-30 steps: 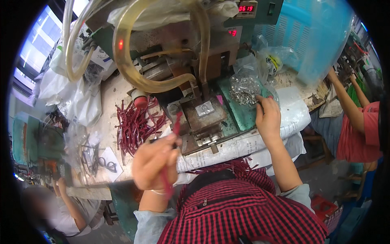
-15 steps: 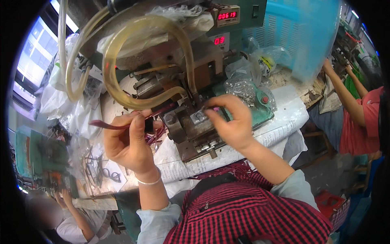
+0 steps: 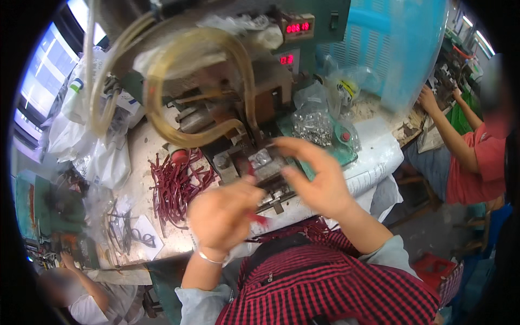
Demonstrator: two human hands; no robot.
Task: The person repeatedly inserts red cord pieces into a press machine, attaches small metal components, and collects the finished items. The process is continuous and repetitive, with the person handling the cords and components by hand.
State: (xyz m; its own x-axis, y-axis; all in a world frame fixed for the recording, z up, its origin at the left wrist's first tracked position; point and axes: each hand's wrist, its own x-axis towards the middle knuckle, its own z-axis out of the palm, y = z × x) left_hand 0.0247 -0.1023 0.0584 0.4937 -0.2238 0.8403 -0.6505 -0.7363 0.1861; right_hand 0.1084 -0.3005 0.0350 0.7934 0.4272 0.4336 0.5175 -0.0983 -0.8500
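Note:
My left hand (image 3: 223, 212), smeared by motion, is closed on a thin dark red strip (image 3: 259, 219) in front of the machine. One red end shows below the fingers and another above them, near the machine. My right hand (image 3: 320, 176) hovers at the right side of the small metal block (image 3: 261, 158) under the press head; thumb and index finger are apart and I see nothing between them. A heap of similar dark red strips (image 3: 176, 187) lies left of the machine. Clear yellowish tubing (image 3: 157, 116) loops over the machine.
A bag of small metal parts (image 3: 313, 129) rests on the green base (image 3: 346, 154), near a red button (image 3: 345, 136). A blue crate (image 3: 368, 49) stands behind. White paper (image 3: 374, 157) covers the bench's right side. Co-workers sit at the left (image 3: 105, 300) and right (image 3: 474, 162).
My left hand has moved right and toward me with the red strip, uncovering the heap of strips. My right hand has stayed beside the block, its thumb and index finger apart. The view has shifted slightly.

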